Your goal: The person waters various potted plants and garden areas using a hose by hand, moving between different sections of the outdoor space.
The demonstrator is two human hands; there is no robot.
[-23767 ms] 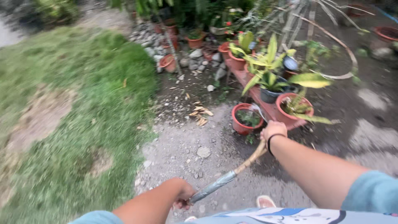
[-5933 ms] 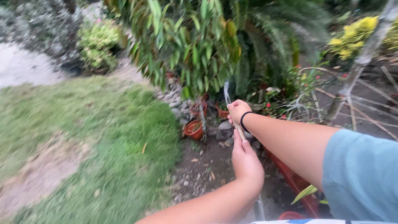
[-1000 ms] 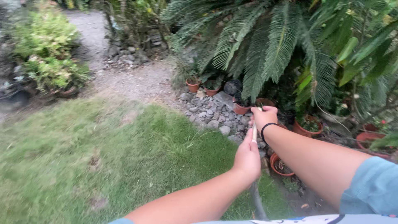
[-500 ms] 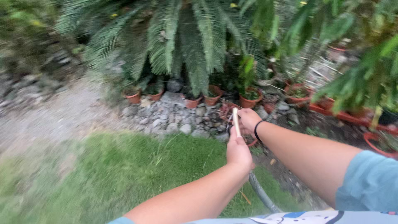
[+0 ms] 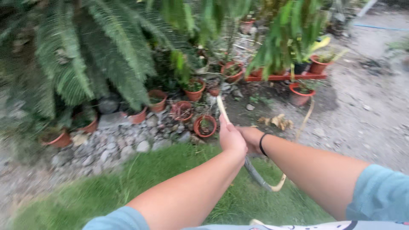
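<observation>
Here, both hands clench a pale, bendy garden hose (image 5: 223, 110) — left hand (image 5: 232, 138) forward, right hand (image 5: 252, 139) behind. Nozzle points toward eleven o'clock, over a round terracotta pot (image 5: 205, 126). Best kept steady, aimed low at soil.

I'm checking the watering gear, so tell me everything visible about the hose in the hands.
The pale yellowish, flexible garden hose looks like aged plastic or rubber. Its open tip points up and away towards the terracotta pots. The left hand grips it just below the tip, and the right hand, with a black wristband, holds it close behind. Below the hands a grey section curves down over the grass, then loops back up, yellowish again, towards the gravel. No water shows.
</observation>
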